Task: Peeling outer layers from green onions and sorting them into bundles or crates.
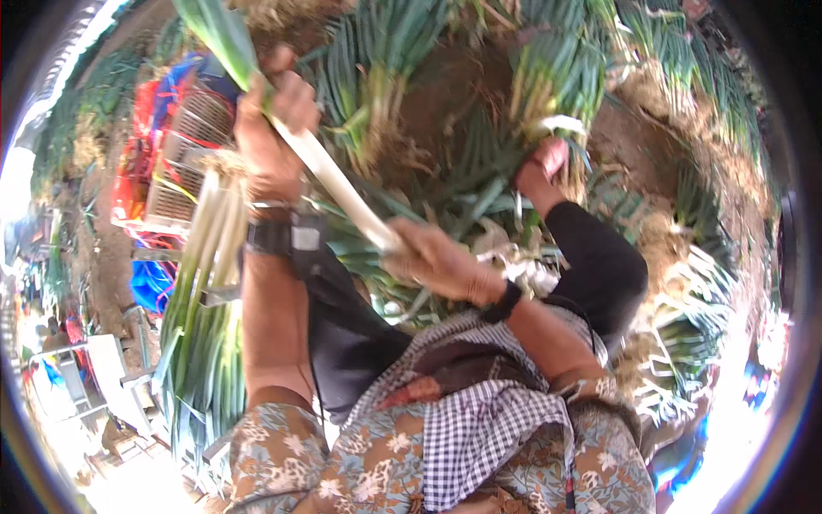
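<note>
A long green onion (332, 178) slants across the upper middle, its white stem toward me and its green leaves up at the far left. My left hand (281, 120) is closed around it where the white turns green. Lower down, my right hand (445, 265) has its fingers wrapped around the white end; motion blurs both hands a little. Under the stem lie loose green leaves and pale peelings (527, 267). Beside my left forearm stands a bundle of green onions (205, 274), roots up and leaves down.
A light plastic crate (190, 141) with red and blue wrapping sits at the left. Bunches of green onions (394, 68) cover the soil at the far side, and more onions (685, 300) are piled at the right. My bent leg (599, 265) reaches forward on the right.
</note>
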